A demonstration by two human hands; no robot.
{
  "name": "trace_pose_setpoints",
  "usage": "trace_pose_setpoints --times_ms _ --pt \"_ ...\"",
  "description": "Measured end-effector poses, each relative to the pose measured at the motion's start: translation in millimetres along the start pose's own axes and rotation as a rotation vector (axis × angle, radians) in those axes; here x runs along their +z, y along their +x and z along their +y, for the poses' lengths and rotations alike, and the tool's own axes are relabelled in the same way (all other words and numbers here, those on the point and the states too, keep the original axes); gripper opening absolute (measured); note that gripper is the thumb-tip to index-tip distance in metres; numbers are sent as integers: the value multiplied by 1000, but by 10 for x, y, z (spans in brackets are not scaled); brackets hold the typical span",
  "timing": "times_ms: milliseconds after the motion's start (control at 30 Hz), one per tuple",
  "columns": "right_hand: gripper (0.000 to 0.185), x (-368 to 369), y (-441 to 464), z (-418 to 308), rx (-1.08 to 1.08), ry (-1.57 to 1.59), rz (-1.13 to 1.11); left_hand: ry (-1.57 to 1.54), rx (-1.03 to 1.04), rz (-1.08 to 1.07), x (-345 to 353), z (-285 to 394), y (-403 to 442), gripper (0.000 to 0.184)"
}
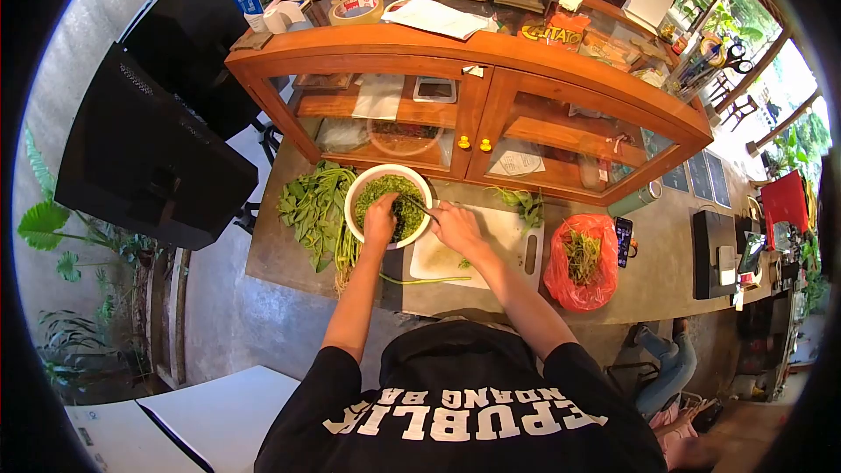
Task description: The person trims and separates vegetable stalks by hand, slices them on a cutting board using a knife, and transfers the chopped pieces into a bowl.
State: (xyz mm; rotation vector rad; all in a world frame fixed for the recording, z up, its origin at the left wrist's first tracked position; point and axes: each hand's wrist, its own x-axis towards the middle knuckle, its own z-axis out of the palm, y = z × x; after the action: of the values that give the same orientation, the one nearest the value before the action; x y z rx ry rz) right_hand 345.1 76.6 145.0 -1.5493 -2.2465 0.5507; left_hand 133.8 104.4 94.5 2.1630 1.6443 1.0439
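A white bowl (pixel 424 185) holds finely chopped greens (pixel 377 190). My left hand (pixel 379 217) reaches into it, fingers bent together beside a dark blade; what they pinch, if anything, is hidden. My right hand (pixel 457 226) is closed round a knife (pixel 415 203), whose blade slants over the bowl toward my left fingers. Under my right forearm lies a white cutting board (pixel 431 256) with a few green scraps. One long green stem (pixel 425 280) crosses its near edge. To the bowl's left rests a bunch of leafy greens (pixel 314 210); a small leafy sprig (pixel 524 203) lies at the board's far right.
A red plastic bag (pixel 581 293) with stems inside stands right of the board, beside a phone (pixel 624 241). Behind the bowl rises a wooden glass-door cabinet (pixel 477 96). Black panels (pixel 149 149) stand at left. Another person's jeans-clad leg (pixel 663 368) shows at lower right.
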Motion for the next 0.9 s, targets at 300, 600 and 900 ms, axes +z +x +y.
trace_pose_setpoints --times_ms 300,600,900 --pt "28 -3 -28 73 136 289 -35 144 -11 77 -35 133 52 13" --pt "25 -17 -690 610 100 322 21 -199 61 31 185 694 -295 11" --pt "29 209 -1757 1209 114 61 -60 -198 48 -516 699 859 -1111 9"
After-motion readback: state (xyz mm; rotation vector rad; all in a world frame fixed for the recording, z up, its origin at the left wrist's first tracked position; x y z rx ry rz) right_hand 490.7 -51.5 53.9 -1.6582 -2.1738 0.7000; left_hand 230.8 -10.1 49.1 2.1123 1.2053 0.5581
